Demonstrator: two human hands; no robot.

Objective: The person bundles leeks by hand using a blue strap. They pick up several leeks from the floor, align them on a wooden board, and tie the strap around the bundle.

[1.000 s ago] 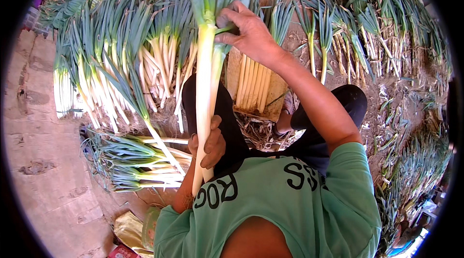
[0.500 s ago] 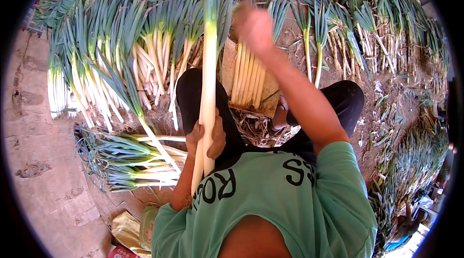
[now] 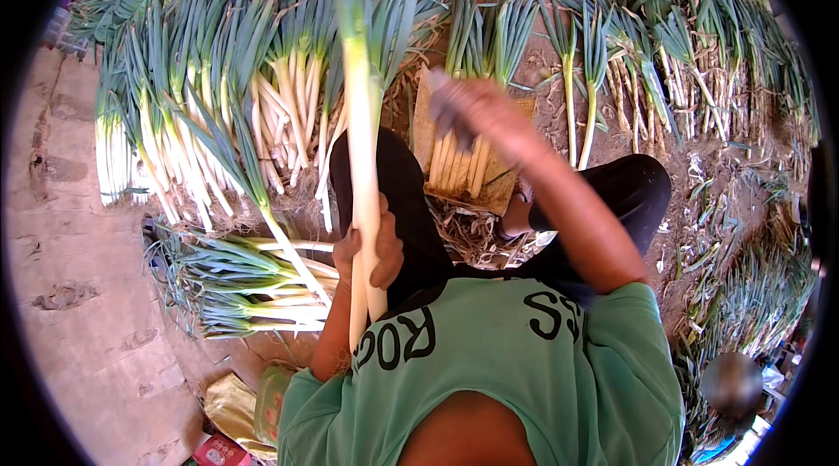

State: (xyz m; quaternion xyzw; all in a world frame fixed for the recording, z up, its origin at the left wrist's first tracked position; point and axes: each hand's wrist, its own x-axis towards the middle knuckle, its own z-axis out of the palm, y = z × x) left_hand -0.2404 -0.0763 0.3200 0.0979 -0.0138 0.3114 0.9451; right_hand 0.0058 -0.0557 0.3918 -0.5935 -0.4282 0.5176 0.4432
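Note:
My left hand (image 3: pixel 383 249) is closed around long green onions (image 3: pixel 361 117) held upright in front of my left knee. Two white stalks show at the grip, their lower ends against my shirt and their leaves rising out at the top. My right hand (image 3: pixel 494 117) is raised to the right of them, apart from the stalks. Motion smears its fingers, and a dark grey patch at them cannot be made out. Behind this hand, a tan board or tray (image 3: pixel 494 202) bears several trimmed-looking green onions (image 3: pixel 454 165) lying side by side.
Rows of green onions (image 3: pixel 197 117) lie at the far left, with another pile (image 3: pixel 253 287) by my left side. More unpeeled ones (image 3: pixel 673 73) spread along the far right. Dry peelings (image 3: pixel 468 234) lie between my legs. A yellow sack (image 3: pixel 234 414) and red box (image 3: pixel 220 450) sit lower left.
My right hand has come down and slightly right, away from the leaves. The green onions in my left hand have tilted a little to the left at the top.

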